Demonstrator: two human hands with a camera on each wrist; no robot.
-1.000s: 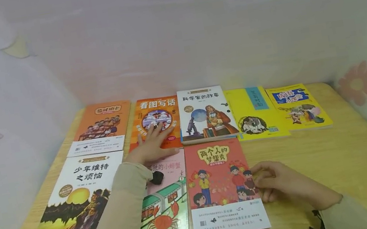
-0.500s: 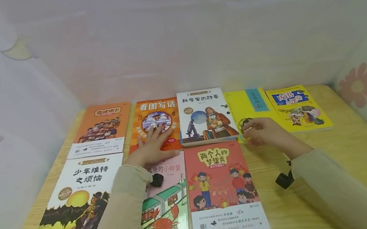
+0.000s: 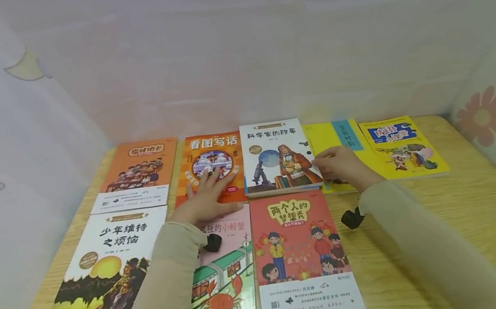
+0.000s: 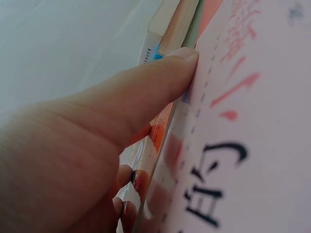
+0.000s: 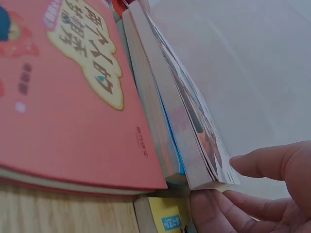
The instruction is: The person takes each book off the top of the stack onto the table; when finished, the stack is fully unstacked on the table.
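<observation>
The right hand (image 3: 341, 167), a second ago beside the red book (image 3: 300, 255), now lies farther back, its fingers (image 5: 257, 165) at the right edge of the scientist book (image 3: 274, 153).

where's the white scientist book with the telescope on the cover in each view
Head: the white scientist book lies in the middle of the back row, the right hand at its right edge.
Left wrist: only its pale edge shows at top centre, beyond the left hand.
Right wrist: seen edge-on in mid-frame, fingers at its corner.
Shared landmark: the red book in front of it, also at left in the right wrist view.
</observation>
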